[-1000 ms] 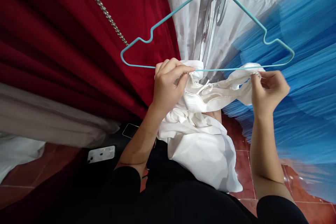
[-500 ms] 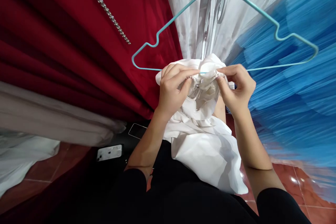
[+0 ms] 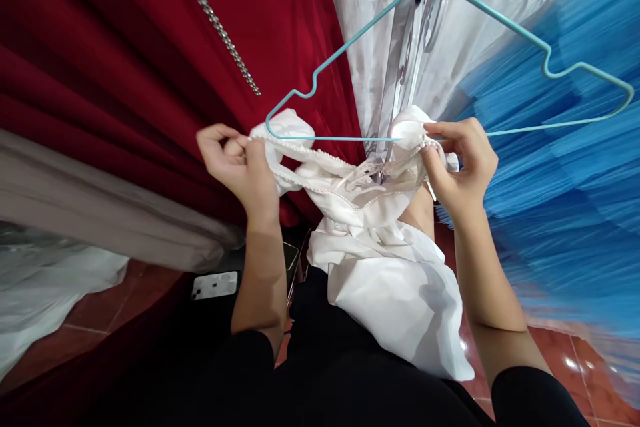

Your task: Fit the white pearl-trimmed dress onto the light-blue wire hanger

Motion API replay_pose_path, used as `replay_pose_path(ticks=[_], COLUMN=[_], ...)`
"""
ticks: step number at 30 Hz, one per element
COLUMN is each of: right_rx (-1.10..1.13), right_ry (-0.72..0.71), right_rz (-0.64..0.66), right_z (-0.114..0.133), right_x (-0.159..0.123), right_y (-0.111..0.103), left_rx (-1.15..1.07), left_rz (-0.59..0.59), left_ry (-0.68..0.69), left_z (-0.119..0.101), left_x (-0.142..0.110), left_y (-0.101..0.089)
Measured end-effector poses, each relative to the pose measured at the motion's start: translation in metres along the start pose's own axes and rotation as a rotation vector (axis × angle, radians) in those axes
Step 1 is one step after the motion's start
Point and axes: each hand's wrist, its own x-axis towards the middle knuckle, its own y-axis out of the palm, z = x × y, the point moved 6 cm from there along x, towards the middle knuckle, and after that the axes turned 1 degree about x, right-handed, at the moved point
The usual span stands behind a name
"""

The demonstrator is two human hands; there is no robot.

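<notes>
A white dress [image 3: 395, 287] with a pearl-beaded neckline lies over my lap, its top edge stretched between my hands. At the left, my left hand [image 3: 240, 160] pinches the beaded edge of one sleeve. My right hand [image 3: 457, 160] grips the beaded edge on the other side, thumb and fingers closed on the cloth. A light-blue hanger [image 3: 373, 17] hangs in front of me. Its bottom bar runs across the dress's top, passing over the left sleeve and behind my right hand.
Dark red fabric [image 3: 280, 27] with a jewelled strip [image 3: 215, 20] hangs at the left. Blue tulle [image 3: 560, 200] fills the right side. Behind the hanger stands a metal pole [image 3: 407, 53] amid white cloth. A white phone [image 3: 215, 285] lies on a black surface at lower left.
My left hand has moved well to the left with the beaded edge, spreading the bunched neckline wide. My right hand keeps its hold. The hanger appears slightly lower and further right.
</notes>
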Motion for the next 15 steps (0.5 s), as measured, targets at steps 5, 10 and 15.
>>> replay_pose_path(ticks=[5,10,15], right_rx=[0.01,0.047,0.094], right_ry=[-0.028,-0.022,0.024], right_rz=[-0.034,-0.085,-0.169], right_z=[0.002,-0.001,-0.009], right_x=[0.0,-0.004,-0.007], right_y=[0.001,0.004,0.006], left_rx=[0.012,0.01,-0.091], left_rz=[0.141,0.249,0.307], left_ry=[0.07,0.157,0.271], left_z=[-0.037,-0.09,-0.123], left_x=[0.049,0.048,0.018], left_y=[0.031,0.062,0.068])
